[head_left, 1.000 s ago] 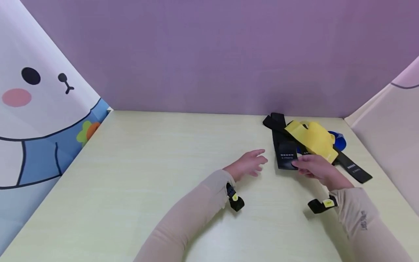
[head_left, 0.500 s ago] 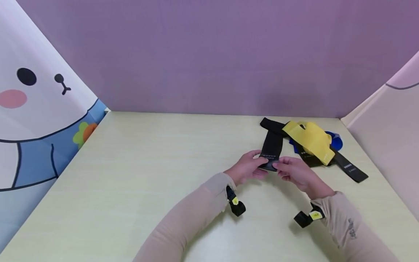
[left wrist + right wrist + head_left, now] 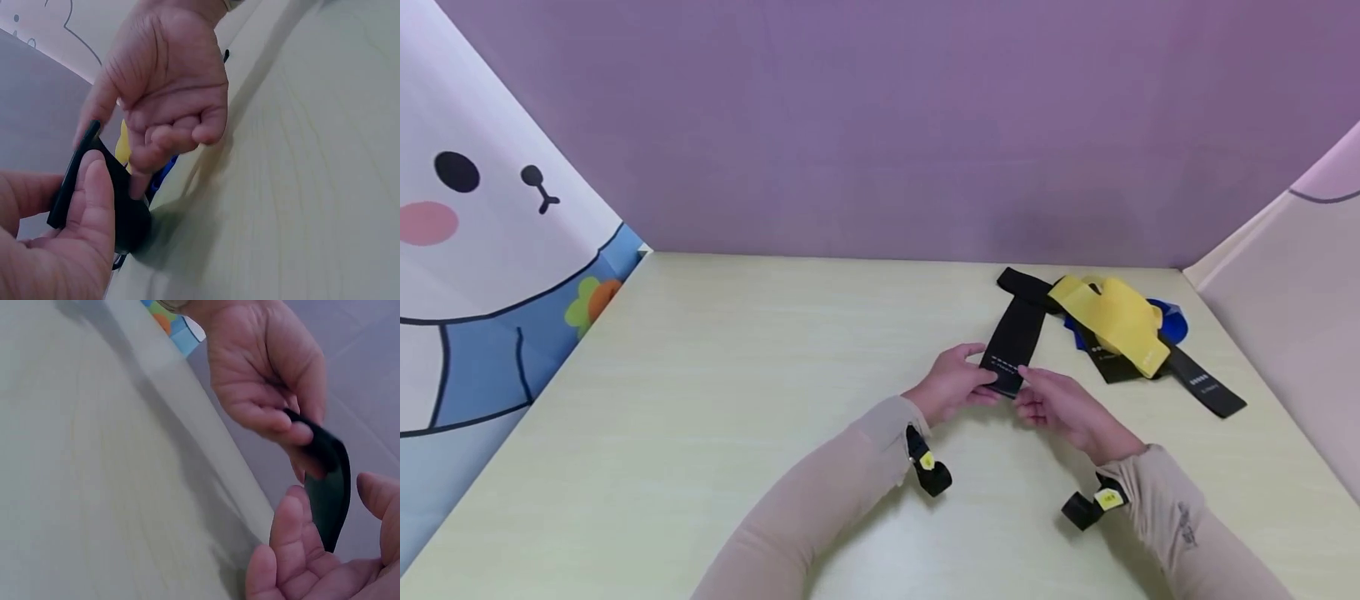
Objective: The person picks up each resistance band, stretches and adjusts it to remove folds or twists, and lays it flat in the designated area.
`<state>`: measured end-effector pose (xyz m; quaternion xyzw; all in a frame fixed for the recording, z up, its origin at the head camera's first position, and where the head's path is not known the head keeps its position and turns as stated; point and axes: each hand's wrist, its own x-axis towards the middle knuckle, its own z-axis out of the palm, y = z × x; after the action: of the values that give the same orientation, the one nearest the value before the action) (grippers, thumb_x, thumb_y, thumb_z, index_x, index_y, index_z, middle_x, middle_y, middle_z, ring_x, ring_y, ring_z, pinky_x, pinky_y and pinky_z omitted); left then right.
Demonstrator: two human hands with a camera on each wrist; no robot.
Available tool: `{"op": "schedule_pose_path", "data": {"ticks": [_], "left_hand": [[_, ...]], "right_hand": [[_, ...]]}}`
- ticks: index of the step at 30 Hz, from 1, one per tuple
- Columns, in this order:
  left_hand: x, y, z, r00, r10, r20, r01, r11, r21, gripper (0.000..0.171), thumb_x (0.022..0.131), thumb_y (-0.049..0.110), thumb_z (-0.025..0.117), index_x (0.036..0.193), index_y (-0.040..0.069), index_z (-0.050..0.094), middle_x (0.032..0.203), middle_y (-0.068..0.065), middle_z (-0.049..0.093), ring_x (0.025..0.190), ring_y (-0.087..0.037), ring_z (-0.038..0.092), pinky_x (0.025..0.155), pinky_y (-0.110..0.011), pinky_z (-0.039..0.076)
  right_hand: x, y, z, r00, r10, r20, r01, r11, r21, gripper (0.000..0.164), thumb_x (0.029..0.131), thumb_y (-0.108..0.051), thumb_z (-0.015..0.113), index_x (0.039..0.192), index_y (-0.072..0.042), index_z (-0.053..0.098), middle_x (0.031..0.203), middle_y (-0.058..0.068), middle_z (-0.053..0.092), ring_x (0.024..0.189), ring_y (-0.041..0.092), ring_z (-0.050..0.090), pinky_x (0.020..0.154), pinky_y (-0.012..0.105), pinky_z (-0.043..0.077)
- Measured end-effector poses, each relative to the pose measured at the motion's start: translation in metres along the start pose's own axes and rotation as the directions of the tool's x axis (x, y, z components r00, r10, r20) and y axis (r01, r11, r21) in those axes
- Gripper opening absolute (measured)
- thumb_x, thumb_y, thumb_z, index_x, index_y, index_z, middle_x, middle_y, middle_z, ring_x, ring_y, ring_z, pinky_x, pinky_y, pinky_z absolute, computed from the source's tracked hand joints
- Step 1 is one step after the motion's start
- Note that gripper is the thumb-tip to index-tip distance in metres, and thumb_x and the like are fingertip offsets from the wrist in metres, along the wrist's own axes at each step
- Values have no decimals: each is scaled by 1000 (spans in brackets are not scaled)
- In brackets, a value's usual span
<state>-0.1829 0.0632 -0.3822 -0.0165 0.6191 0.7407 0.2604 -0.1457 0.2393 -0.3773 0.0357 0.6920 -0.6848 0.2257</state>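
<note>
A black resistance band [image 3: 1018, 333] with white print lies toward me from the pile at the table's far right, its near end raised. My left hand [image 3: 951, 383] pinches that end at its left edge, thumb on top and fingers beneath. At the right corner of the same end is my right hand [image 3: 1067, 408], its thumb and fingers on either side of the band. In the right wrist view the band [image 3: 331, 500] bends between the left hand [image 3: 269, 375] and the right hand [image 3: 325, 562]. The left wrist view shows the folded end [image 3: 75, 175] between left thumb and fingers.
A yellow band [image 3: 1112, 312] lies on top of the pile, with a blue band [image 3: 1172, 321] behind it. Another black band [image 3: 1210, 387] sticks out to the right. The pale table [image 3: 775, 350] meets a purple backdrop [image 3: 850, 125] at its far edge.
The right hand has drawn the black band's near end leftward and toward me. The left hand has taken hold of it. The yellow and blue bands stay in the pile.
</note>
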Motion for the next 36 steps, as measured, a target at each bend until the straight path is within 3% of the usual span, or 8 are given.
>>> {"op": "schedule_pose_path", "data": {"ticks": [6, 11, 21, 27, 29, 31, 34, 36], "left_hand": [[-15, 5, -6, 999, -31, 23, 30, 999, 34, 64, 88, -11, 57, 146, -1, 32, 100, -20, 66, 54, -15, 61, 61, -29, 56], [-31, 11, -11, 998, -44, 53, 41, 997, 59, 61, 88, -10, 58, 145, -2, 35, 100, -23, 67, 58, -17, 63, 63, -30, 56], [-49, 16, -24, 993, -78, 87, 62, 983, 172, 64, 89, -10, 57, 147, -1, 31, 96, -22, 68, 59, -18, 63, 63, -31, 56], [-58, 10, -36, 984, -100, 144, 68, 975, 211, 65, 89, -12, 56, 147, -5, 27, 98, -25, 67, 60, -18, 63, 64, -32, 57], [-61, 9, -41, 981, -107, 162, 68, 972, 227, 65, 89, -12, 56, 147, -6, 27, 98, -25, 67, 61, -18, 64, 64, -32, 56], [-63, 8, -46, 977, -121, 176, 76, 966, 246, 65, 88, -12, 56, 146, -6, 28, 97, -24, 68, 60, -18, 64, 61, -30, 56], [-66, 7, -54, 969, -154, 192, 95, 954, 284, 65, 87, -12, 57, 146, -4, 30, 95, -21, 68, 57, -17, 63, 57, -27, 55], [-66, 6, -60, 964, -171, 205, 100, 944, 316, 66, 87, -11, 57, 147, -4, 29, 92, -19, 68, 56, -16, 62, 56, -26, 54]], "right_hand": [[10, 3, -7, 997, 19, 81, -39, 964, 262, 21, 104, -24, 39, 104, -8, 53, 86, 3, 71, 79, 13, 68, 76, 26, 54], [20, -1, -9, 992, 20, 127, -68, 922, 382, 22, 105, -21, 37, 110, -1, 47, 92, 6, 70, 85, 16, 68, 81, 28, 53], [47, -14, -17, 996, 90, -6, -75, 863, 500, 29, 103, -10, 38, 80, -8, 54, 71, 0, 61, 66, 13, 61, 67, 26, 51], [54, -15, -18, 991, 106, -76, -46, 831, 555, 27, 102, -6, 42, 77, -8, 53, 64, -1, 54, 59, 12, 55, 58, 23, 46], [55, -15, -17, 990, 111, -82, -48, 833, 552, 20, 101, -5, 42, 83, -7, 50, 64, -1, 55, 58, 11, 55, 55, 21, 44], [55, -16, -15, 991, 110, -80, -51, 846, 530, 11, 100, -2, 40, 104, -6, 50, 65, -2, 55, 57, 9, 53, 54, 20, 42], [54, -19, -9, 994, 70, -80, -24, 881, 473, 49, 100, 2, 38, 145, -9, 24, 70, -5, 53, 56, 7, 48, 56, 18, 40], [52, -24, -3, 996, 24, -88, 15, 912, 410, 69, 99, 2, 38, 155, -14, 0, 70, -7, 49, 56, 6, 44, 58, 18, 39]]}}
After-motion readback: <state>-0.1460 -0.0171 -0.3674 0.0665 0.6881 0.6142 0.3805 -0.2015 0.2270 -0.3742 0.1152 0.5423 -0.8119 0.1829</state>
